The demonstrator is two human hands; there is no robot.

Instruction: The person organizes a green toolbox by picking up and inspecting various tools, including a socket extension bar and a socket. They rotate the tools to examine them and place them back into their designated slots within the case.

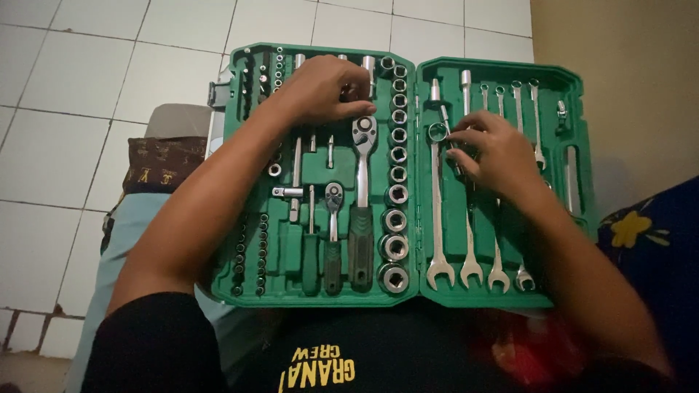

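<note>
An open green tool case (408,295) lies in front of me on my lap. Its left half holds ratchets (362,182), screwdriver handles, small bits and a column of sockets (397,196). The right half holds a row of combination wrenches (437,218). My left hand (320,91) rests at the top of the left half, fingertips pinching a small chrome piece near the head of the big ratchet. My right hand (491,153) lies over the wrenches in the right half, fingers touching the ring end of one wrench (438,132).
White floor tiles (73,109) spread to the left and behind the case. A beige wall (626,87) stands at the right. A patterned brown and pale blue cloth item (156,167) lies left of the case. Dark floral fabric (648,225) sits at right.
</note>
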